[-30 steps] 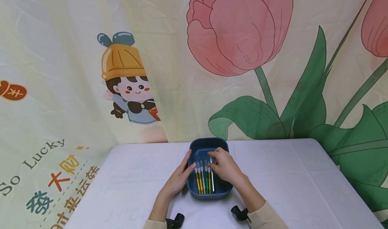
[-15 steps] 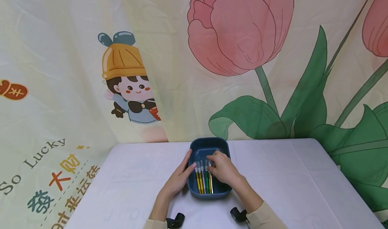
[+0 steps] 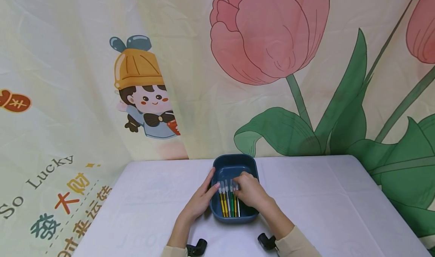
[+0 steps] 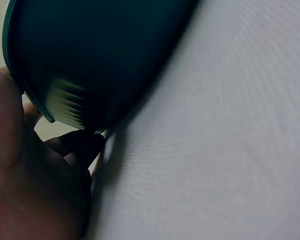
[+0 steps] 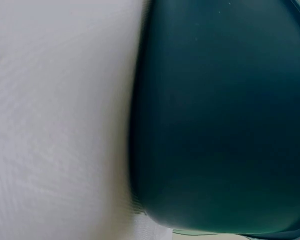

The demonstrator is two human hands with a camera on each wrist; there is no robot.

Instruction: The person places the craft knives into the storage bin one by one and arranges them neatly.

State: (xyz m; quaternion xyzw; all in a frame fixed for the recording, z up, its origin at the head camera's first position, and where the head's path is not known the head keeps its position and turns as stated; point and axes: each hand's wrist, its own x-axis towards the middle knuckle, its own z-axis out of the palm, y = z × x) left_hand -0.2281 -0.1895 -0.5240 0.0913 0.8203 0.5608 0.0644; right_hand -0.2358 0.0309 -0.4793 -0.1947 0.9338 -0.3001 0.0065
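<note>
A dark blue rectangular box (image 3: 234, 220) stands on the white-covered table. Inside it, a row of slim pens (image 3: 232, 206) with clear tips lies side by side, their barrels yellow, green and silvery. My left hand (image 3: 199, 199) grips the box's left wall, thumb over the rim and fingers along the outside. Reaching over the right rim, my right hand (image 3: 252, 191) pinches the upper end of the rightmost silvery pen (image 3: 238, 208), partly hidden behind the fingers. In the right wrist view, the box's outer wall (image 5: 215, 120) covers much of the picture.
The white tablecloth (image 3: 306, 196) spreads around the box on both sides. A printed cloth backdrop (image 3: 197, 98) with a tulip and a cartoon figure hangs right behind the table's back edge. Small black cameras (image 3: 266, 242) sit at both wrists.
The right hand has brought the silvery pen leftward against the row, then shifted slightly back right. The left hand and the box have stayed in place.
</note>
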